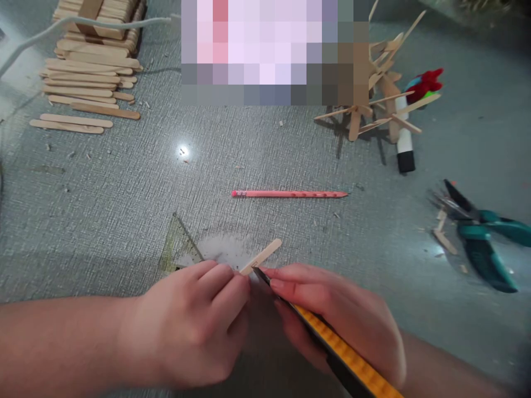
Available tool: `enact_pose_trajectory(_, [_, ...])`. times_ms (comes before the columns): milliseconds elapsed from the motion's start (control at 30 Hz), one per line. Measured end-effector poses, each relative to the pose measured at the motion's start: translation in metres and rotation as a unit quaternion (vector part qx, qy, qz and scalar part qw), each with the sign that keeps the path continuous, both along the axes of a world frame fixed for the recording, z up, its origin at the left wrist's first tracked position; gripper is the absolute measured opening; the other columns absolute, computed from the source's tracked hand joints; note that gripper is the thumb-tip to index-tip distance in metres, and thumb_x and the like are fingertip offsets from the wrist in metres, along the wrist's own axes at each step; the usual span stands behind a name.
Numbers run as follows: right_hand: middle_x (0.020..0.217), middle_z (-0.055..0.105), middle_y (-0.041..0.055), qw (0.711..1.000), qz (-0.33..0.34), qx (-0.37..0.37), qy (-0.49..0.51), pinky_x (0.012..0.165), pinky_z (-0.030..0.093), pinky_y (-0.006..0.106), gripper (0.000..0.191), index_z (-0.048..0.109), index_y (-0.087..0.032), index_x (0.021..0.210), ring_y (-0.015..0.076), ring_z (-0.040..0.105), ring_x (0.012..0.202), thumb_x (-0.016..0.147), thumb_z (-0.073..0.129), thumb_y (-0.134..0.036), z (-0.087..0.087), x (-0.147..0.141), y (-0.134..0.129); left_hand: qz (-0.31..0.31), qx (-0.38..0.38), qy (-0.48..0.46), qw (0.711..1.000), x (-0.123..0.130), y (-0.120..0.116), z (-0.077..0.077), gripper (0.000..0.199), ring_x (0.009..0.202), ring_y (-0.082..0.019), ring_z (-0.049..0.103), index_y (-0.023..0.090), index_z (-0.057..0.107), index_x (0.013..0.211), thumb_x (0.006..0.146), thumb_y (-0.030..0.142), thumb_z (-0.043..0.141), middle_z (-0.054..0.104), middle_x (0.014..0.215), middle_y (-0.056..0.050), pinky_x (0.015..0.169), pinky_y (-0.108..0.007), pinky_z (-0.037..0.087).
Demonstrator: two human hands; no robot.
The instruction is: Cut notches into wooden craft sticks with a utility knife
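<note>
Gripping a wooden craft stick (265, 253) in the closed left hand (194, 320), over the near middle of the grey table (124, 221), near a clear set square (176, 243). Clasping a yellow-and-black cutter knife (348, 348) in the right hand (352, 315), holding its blade tip at the stick's dark mark, nearer than a pink pencil (290, 194).

Bare forearms (70, 340), bare left grip (194, 326), rounded knuckles (193, 293), bare right grip (344, 315)

The left hand (193, 326) grips a wooden stick (264, 255); right hand (344, 309) holds a knife (346, 352) (yellow and black), its tip at the stick.
</note>
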State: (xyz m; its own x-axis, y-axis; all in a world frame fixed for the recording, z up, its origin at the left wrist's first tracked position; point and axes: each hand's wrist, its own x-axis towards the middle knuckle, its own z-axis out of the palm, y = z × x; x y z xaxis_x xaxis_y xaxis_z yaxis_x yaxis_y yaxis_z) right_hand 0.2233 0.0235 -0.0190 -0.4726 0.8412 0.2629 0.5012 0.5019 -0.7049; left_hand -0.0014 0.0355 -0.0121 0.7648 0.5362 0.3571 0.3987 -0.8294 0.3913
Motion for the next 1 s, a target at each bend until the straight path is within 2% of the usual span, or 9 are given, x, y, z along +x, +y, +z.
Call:
enact_pose_trajectory(133, [0.100,0.080,0.0054,1.000,-0.009,0.014,-0.008,0.080,0.065,0.024,0.023,0.065,-0.024,0.107,0.0171,0.078,0.085,0.089,0.062,-0.011,0.001,-0.001,-0.002,-0.003,0.003,0.007,1.000,0.000,0.000,-0.001,0.025,0.056,-0.020,0.054,0.015,0.063,0.064,0.085,0.006,0.055,0.064,0.068,-0.008,0.047,-0.036,0.050])
enact_pose_trajectory(300, [0.094,0.078,0.0045,0.999,0.022,-0.021,-0.035,0.073,0.067,0.028,0.022,0.062,-0.027,0.109,0.0196,0.077,0.083,0.092,0.057,-0.014,0.009,-0.003,-0.004,0.014,0.013,0.032,0.999,0.001,0.001,-0.001,0.018,0.053,-0.020,0.050,0.013,0.066,0.071,0.086,0.008,0.057,0.058,0.065,-0.005,0.041,-0.036,0.042])
enact_pose_trajectory(433, [0.093,0.078,0.0027,0.999,0.006,-0.045,-0.022,0.070,0.067,0.029,0.027,0.059,-0.029,0.110,0.0193,0.077,0.079,0.090,0.056,-0.010,0.013,-0.007,-0.001,0.025,0.018,0.040,0.999,0.007,0.000,0.000,0.021,0.051,-0.020,0.049,0.013,0.065,0.070,0.087,0.008,0.054,0.055,0.063,-0.005,0.041,-0.036,0.040])
enact_pose_trajectory(533, [0.088,0.078,-0.0001,0.998,0.011,-0.060,-0.012,0.064,0.065,0.027,0.024,0.059,-0.029,0.103,0.0189,0.077,0.076,0.087,0.058,-0.011,0.012,-0.009,0.000,0.035,0.020,0.046,0.998,0.010,-0.001,0.000,0.019,0.051,-0.020,0.049,0.011,0.066,0.073,0.087,0.009,0.054,0.054,0.063,-0.006,0.041,-0.036,0.038])
enact_pose_trajectory(633, [0.087,0.078,0.0000,0.998,0.004,-0.055,-0.005,0.063,0.064,0.026,0.022,0.060,-0.028,0.102,0.0185,0.076,0.073,0.087,0.060,-0.013,0.010,-0.007,-0.002,0.034,0.016,0.044,0.998,0.010,-0.001,-0.001,0.017,0.052,-0.020,0.049,0.011,0.066,0.074,0.086,0.009,0.054,0.054,0.064,-0.006,0.042,-0.036,0.037])
enact_pose_trajectory(767, [0.094,0.078,0.0028,1.000,-0.016,-0.023,0.005,0.065,0.065,0.027,0.032,0.061,-0.028,0.111,0.0188,0.077,0.075,0.084,0.063,-0.011,0.008,-0.003,-0.002,0.032,0.006,0.042,0.999,0.007,0.000,-0.004,0.019,0.054,-0.019,0.047,0.012,0.065,0.073,0.088,0.010,0.055,0.054,0.066,-0.005,0.045,-0.036,0.036])
enact_pose_trajectory(867, [0.090,0.078,0.0026,1.000,-0.015,-0.008,0.010,0.065,0.065,0.026,0.037,0.061,-0.028,0.115,0.0190,0.077,0.076,0.083,0.061,-0.008,0.009,-0.001,0.004,0.032,-0.013,0.029,0.999,0.003,0.004,-0.004,0.025,0.056,-0.017,0.044,0.014,0.062,0.068,0.091,0.009,0.055,0.052,0.065,-0.002,0.048,-0.036,0.034])
enact_pose_trajectory(933, [0.087,0.077,0.0016,1.000,-0.019,-0.021,0.014,0.061,0.065,0.027,0.039,0.060,-0.029,0.115,0.0189,0.077,0.073,0.083,0.059,-0.007,0.009,-0.001,0.010,0.027,-0.029,0.016,0.999,-0.001,0.011,-0.003,0.027,0.057,-0.016,0.042,0.014,0.061,0.068,0.093,0.008,0.053,0.051,0.065,-0.001,0.050,-0.036,0.033])
enact_pose_trajectory(1000, [0.086,0.077,0.0018,0.999,-0.018,-0.037,0.021,0.058,0.064,0.028,0.039,0.059,-0.030,0.114,0.0192,0.076,0.070,0.083,0.058,-0.007,0.009,0.000,0.012,0.001,-0.042,0.007,0.999,-0.004,0.021,-0.001,0.026,0.060,-0.015,0.043,0.014,0.065,0.075,0.096,0.009,0.050,0.054,0.067,0.000,0.054,-0.035,0.033])
